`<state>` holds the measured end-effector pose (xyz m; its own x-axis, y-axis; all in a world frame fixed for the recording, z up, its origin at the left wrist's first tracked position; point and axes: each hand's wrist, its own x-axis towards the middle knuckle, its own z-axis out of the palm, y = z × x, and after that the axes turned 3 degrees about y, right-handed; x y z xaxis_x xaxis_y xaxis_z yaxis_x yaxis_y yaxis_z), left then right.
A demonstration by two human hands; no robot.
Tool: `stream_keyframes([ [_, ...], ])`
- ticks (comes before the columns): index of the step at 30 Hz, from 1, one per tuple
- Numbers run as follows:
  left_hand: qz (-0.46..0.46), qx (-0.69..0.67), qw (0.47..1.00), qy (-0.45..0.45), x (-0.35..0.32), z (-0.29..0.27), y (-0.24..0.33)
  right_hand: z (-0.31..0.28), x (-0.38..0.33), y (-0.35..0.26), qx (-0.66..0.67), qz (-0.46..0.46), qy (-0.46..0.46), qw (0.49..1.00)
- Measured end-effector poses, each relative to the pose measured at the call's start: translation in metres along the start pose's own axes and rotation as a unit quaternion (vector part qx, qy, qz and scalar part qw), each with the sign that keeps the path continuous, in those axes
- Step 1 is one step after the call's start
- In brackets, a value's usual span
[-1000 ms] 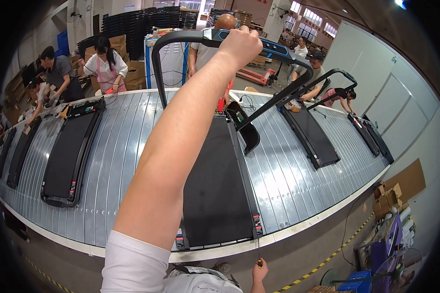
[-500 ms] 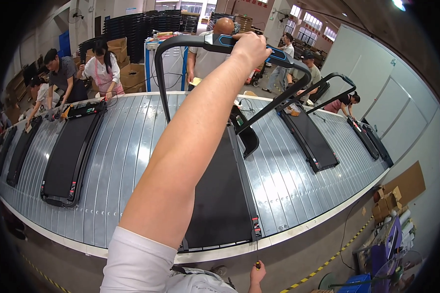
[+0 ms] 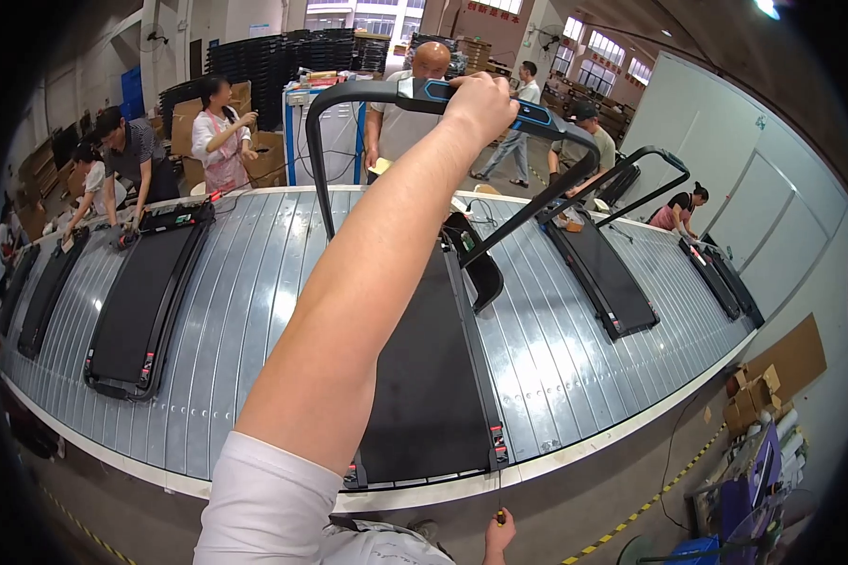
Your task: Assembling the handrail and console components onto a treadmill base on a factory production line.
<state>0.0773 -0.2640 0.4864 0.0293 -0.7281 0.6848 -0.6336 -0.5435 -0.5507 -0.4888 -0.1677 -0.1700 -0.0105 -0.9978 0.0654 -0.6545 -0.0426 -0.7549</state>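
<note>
My left arm stretches far across the picture, and my left hand (image 3: 481, 105) is closed over the top bar of a treadmill's raised handrail (image 3: 322, 127), at its blue-edged console panel (image 3: 534, 114). Beneath my arm lies the treadmill's black deck (image 3: 422, 391), partly hidden by the forearm. Low down, my right hand (image 3: 500, 533) grips a screwdriver (image 3: 501, 517) with a yellow and black handle. Its thin shaft points up at the near right corner of the deck, beside a red-marked end cap (image 3: 497, 443); whether the tip touches cannot be made out.
The metal roller conveyor (image 3: 245, 311) carries several other treadmills, one on the left (image 3: 146, 306) and one with a raised handrail on the right (image 3: 601, 273). Several co-workers stand along the far side. Boxes (image 3: 752, 395) and a purple rack (image 3: 761, 461) stand at the right.
My left hand keeps its hold on the handrail, and the screwdriver stays at the corner. The view has shifted slightly. A co-worker in a pink apron at the left has straightened up.
</note>
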Motion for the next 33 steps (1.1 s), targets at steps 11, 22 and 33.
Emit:
stream_keyframes([
  [11, 0.025, -0.005, 0.999, 0.034, 0.004, -0.004, 0.029, -0.032, -0.009, 0.023, 0.027, 0.009, -0.010, 1.000],
  [22, 0.021, 0.029, 0.999, -0.013, 0.046, -0.023, 0.098, -0.055, 0.088, 0.066, 0.037, -0.035, -0.036, 0.998],
  [33, 0.042, 0.016, 0.998, -0.031, 0.065, -0.010, 0.112, -0.087, 0.163, 0.062, -0.023, -0.053, -0.187, 0.981],
])
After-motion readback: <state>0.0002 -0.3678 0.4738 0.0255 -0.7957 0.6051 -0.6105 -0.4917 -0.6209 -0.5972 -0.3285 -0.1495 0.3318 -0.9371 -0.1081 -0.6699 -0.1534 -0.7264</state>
